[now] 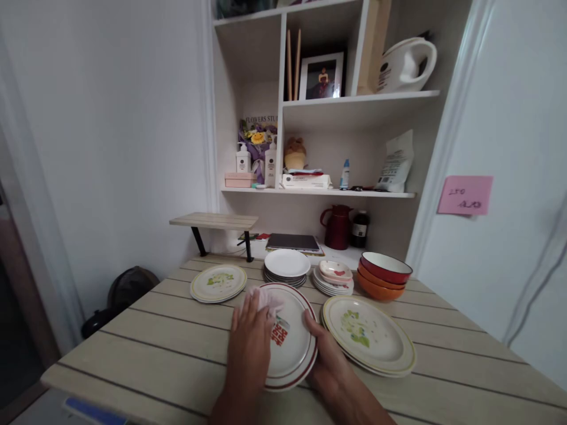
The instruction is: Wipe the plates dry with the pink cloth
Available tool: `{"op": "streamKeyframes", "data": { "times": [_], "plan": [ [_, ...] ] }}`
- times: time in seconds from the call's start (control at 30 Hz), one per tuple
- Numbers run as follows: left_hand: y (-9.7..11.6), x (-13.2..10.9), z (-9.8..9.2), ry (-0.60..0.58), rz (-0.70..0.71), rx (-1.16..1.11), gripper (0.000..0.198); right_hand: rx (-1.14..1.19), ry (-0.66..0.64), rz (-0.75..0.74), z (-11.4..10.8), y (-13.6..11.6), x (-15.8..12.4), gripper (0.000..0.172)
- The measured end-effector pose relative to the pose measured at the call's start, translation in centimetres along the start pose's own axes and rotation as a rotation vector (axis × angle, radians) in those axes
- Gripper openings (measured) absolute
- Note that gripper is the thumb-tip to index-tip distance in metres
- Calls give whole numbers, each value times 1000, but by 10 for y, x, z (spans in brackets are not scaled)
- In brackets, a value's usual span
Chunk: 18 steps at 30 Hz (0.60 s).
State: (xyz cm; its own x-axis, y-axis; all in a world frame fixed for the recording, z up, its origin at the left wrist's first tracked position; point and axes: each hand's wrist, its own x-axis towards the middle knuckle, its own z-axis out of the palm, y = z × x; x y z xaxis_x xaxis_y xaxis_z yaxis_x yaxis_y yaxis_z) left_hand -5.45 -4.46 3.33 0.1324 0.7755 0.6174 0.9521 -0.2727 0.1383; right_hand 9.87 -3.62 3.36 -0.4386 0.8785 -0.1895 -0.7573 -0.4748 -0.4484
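A white plate (295,348) with a dark red rim and red print is tilted up above the wooden table. My right hand (330,357) grips its right edge, thumb on the face and fingers behind. On the plate's upper left part, my left hand (251,336) presses a pale pink cloth (271,301) with its fingers over it. Right of the plate lies a stack of large plates (376,336) with yellow rims and green leaf prints. Smaller yellow-rimmed plates (218,283) are stacked at the left.
White plates (287,263), small dishes (335,272) and red and orange bowls (385,268) are stacked along the back of the table (177,348). A small raised shelf (215,221) stands at the back left. Behind are a red jug (337,228) and a dark bottle (359,229).
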Motion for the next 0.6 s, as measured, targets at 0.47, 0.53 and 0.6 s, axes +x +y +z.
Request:
{"op": "streamKeyframes", "data": {
  "times": [0.47, 0.53, 0.6],
  "plan": [
    [16, -45, 20, 5, 319, -8, 46, 82, 106, -119, -4, -18, 1, 55],
    [2, -44, 13, 4, 255, 29, 40, 69, 83, -127, -1, -15, 0, 54],
    [-8, -39, 8, 29, 166, 60, 40, 37, 44, -104, 0, -10, -1, 54]
  ]
}}
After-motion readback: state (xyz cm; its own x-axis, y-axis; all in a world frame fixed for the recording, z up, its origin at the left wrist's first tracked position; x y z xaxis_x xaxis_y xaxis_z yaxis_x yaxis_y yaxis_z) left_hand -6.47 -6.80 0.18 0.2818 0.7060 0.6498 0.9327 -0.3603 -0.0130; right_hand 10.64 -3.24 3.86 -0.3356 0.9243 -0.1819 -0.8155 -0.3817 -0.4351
